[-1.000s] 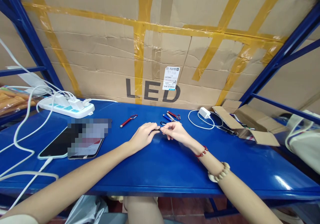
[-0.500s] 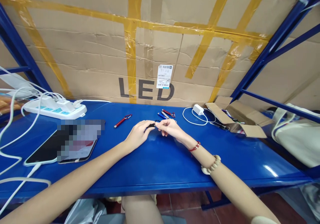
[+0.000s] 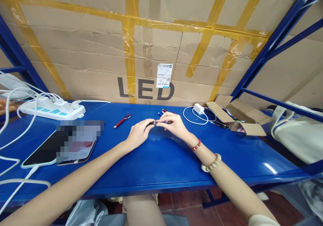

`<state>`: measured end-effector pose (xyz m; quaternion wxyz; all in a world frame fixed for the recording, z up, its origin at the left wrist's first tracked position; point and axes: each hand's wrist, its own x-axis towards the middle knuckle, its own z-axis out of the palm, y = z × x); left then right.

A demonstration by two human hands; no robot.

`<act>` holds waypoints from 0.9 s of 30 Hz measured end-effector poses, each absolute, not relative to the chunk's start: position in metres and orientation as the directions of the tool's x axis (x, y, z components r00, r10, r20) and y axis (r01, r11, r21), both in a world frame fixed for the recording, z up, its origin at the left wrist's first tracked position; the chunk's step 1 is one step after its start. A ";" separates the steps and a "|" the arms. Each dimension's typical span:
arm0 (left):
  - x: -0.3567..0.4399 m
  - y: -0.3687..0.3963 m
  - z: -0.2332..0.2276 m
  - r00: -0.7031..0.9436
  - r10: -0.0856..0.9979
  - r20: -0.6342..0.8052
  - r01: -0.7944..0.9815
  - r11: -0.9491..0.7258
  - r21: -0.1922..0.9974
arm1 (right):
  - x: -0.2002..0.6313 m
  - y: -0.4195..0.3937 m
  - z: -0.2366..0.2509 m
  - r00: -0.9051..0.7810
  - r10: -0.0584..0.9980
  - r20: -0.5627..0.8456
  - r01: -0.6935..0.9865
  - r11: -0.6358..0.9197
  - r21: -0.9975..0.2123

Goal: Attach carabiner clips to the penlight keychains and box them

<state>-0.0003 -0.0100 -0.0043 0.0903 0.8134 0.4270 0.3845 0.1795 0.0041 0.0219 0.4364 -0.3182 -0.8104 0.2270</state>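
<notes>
My left hand (image 3: pixel 140 131) is closed around a slim black tube (image 3: pixel 151 123), mostly hidden by the fingers, that looks like a keychain flashlight. At the tube's right end, my right hand (image 3: pixel 174 124) pinches the tip between thumb and finger; what exactly it grips there is too small to make out. Left of the hands, a red keychain flashlight with a carabiner clip (image 3: pixel 122 121) lies on the blue table (image 3: pixel 156 165). Behind my right hand, red and blue keychain flashlights (image 3: pixel 163 111) lie together, partly covered by it.
On the left lie two phones (image 3: pixel 41 150) near a white power strip (image 3: pixel 54 109) with cables. A white charger (image 3: pixel 199 108) with its coiled cord lies to the right, beside an open small carton (image 3: pixel 248 115). A large cardboard box (image 3: pixel 101 51) stands behind the table.
My right hand has turned and risen slightly, its fingers now pinching the tube's end from above. It covers more of the flashlights behind. My left hand keeps its hold.
</notes>
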 end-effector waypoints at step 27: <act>-0.005 -0.019 -0.004 0.457 0.727 0.513 0.473 -0.687 0.552 | 0.172 -0.004 0.017 -0.423 0.710 0.563 0.367 0.703 -0.609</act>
